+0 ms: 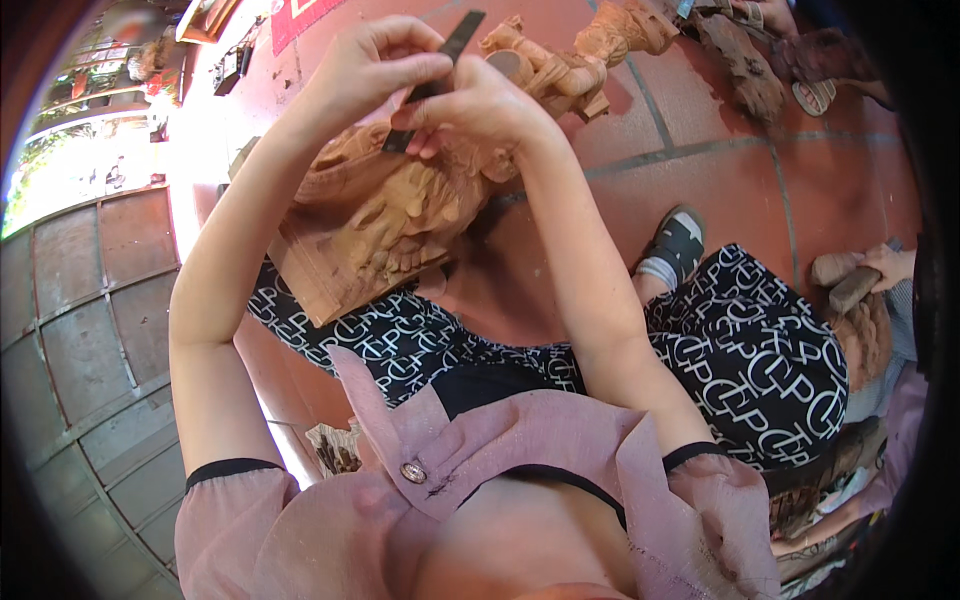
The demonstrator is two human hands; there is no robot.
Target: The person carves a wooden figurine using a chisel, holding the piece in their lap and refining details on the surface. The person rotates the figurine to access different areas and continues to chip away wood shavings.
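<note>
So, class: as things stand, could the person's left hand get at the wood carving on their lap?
Probably yes: the left hand shares a dark flat tool just above the carving, with nothing between.

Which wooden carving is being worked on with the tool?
The pale carved wooden block resting on the person's lap, under both hands; the other carved figure lies untouched on the red floor beyond.

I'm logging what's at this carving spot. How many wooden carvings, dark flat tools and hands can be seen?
Wooden carvings: 2, one on the lap, one on the floor
Dark flat tool: 1
Hands: 3, left hand, right hand, another person's hand
Total: 6
</note>
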